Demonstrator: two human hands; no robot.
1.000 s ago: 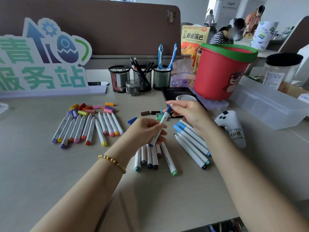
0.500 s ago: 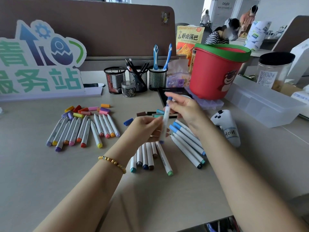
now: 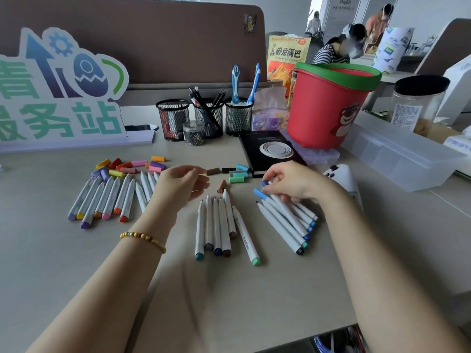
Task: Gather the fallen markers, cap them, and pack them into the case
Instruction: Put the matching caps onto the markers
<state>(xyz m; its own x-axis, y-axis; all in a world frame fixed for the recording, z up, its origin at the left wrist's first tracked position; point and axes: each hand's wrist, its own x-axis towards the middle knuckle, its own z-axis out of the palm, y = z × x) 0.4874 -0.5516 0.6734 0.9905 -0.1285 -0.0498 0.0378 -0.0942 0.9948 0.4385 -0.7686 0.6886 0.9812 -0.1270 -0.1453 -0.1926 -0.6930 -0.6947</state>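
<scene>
Now my right hand (image 3: pixel 289 183) pinches a blue-capped marker (image 3: pixel 265 193) onto the finished pile at the right; my left hand (image 3: pixel 182 186), loosely curled, holds nothing.

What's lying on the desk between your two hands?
In the head view, between left hand and right hand: loose caps and uncapped markers.

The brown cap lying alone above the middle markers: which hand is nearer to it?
Left. The left hand is just beside the brown cap, on its left; the right hand is farther right, on the blue-capped markers.
</scene>
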